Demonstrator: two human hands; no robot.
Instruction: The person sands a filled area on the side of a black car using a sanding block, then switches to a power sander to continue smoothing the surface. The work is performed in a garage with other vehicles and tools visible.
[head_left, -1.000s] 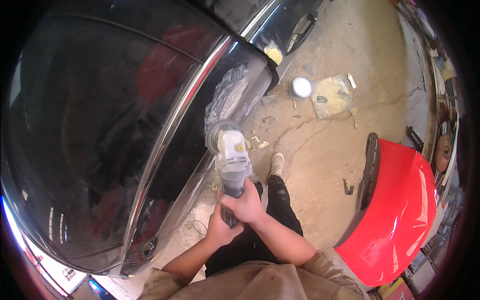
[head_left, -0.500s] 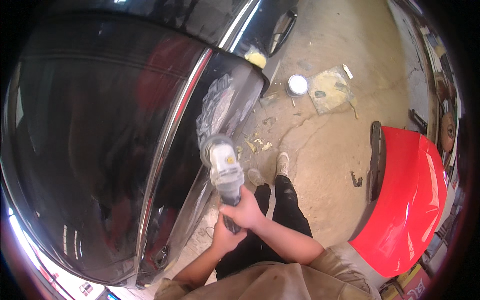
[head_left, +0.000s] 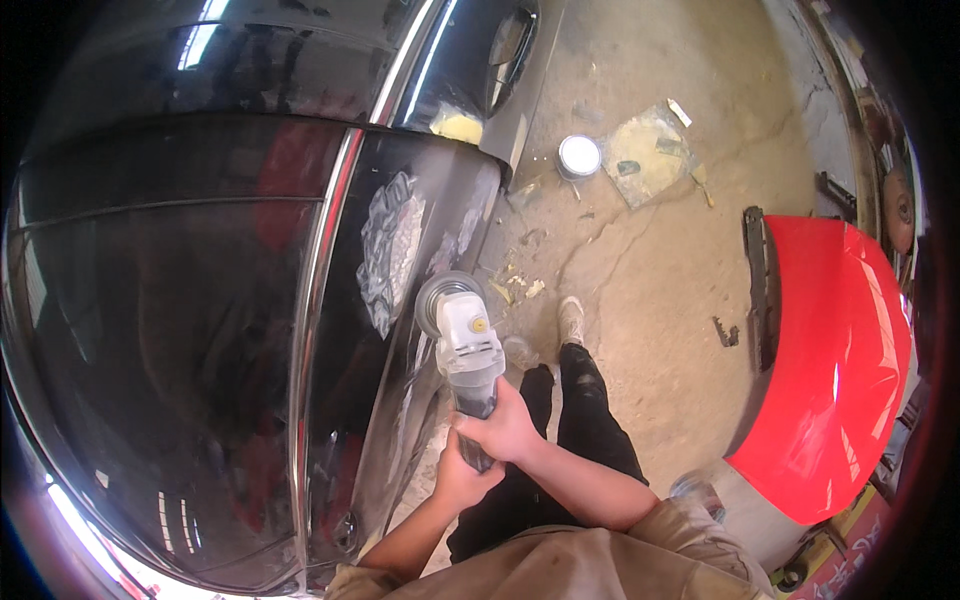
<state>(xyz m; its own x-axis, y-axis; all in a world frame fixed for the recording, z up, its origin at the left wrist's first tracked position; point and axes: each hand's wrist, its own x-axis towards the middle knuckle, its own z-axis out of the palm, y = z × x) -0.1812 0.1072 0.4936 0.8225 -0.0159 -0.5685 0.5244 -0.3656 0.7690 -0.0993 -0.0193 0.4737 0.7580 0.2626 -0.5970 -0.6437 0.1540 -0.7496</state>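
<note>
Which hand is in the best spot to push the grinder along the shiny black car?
Probably the right hand. It wraps the grinder body closer to the disc that meets the black car panel, so it can steer. The left hand grips the tail end lower down, mostly steadying.

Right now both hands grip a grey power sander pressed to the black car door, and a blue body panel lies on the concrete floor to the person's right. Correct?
Not quite: the body panel is red, not blue, as the head view shows. The rest holds: the left hand and right hand grip the grey power sander against the black car door, above the concrete floor.
</note>
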